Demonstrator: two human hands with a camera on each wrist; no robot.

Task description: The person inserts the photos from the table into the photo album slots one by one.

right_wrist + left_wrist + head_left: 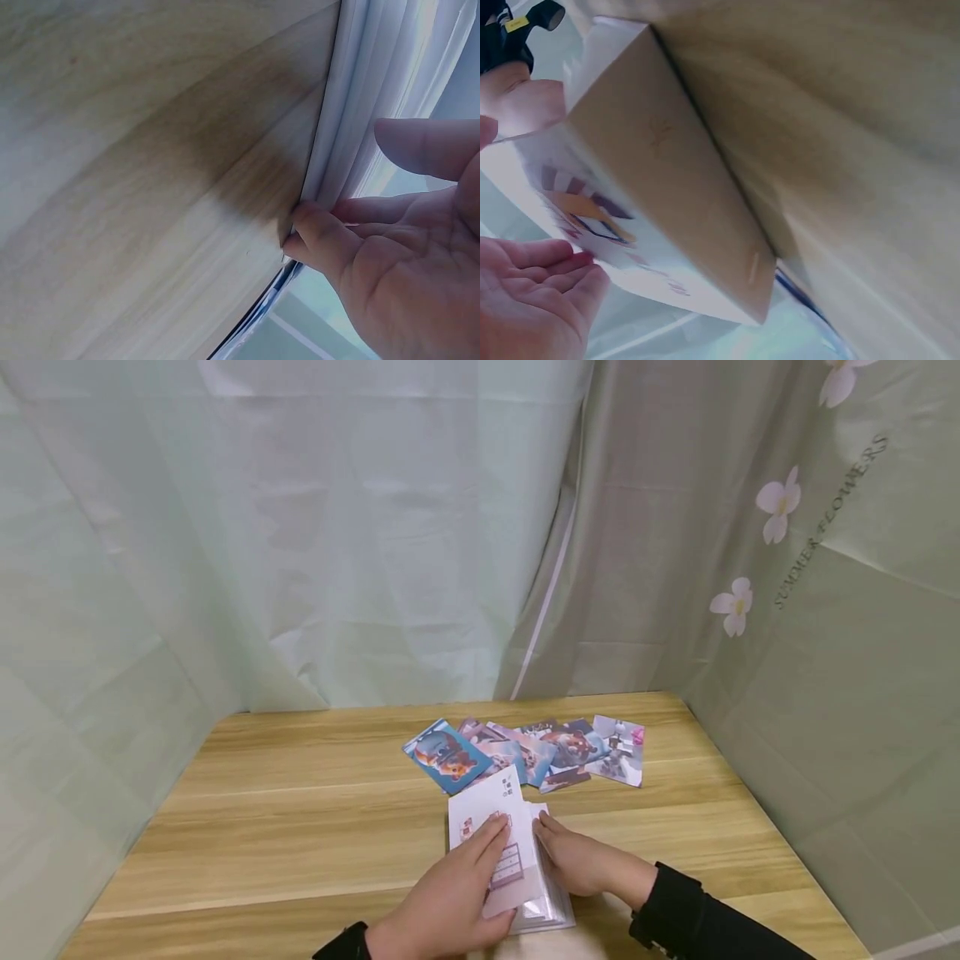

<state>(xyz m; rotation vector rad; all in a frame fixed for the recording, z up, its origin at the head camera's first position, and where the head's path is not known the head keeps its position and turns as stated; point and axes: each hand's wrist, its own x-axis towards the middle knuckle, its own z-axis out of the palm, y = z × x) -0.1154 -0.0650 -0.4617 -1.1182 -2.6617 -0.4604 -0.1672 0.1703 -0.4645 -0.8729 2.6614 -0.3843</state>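
Note:
A thick little white album (483,806) with printed pink drawings and clear sleeves lies on the wooden table. Its front cover sits askew, leaving sleeve edges exposed on the right. My left hand (457,893) holds this cover, fingers laid across its face and thumb at the near edge. The left wrist view shows the fingertips against the printed face and the album's plain spine (667,150). My right hand (585,860) touches the page side. In the right wrist view its lightly bent fingers (330,240) meet the lower corner, while the thumb is apart beside the pages (360,105).
Several picture cards lie overlapped beyond the album, from a blue card (446,756) at left to a grey card (621,752) at right. Curtains (390,527) enclose the table (277,827) at the back and both sides.

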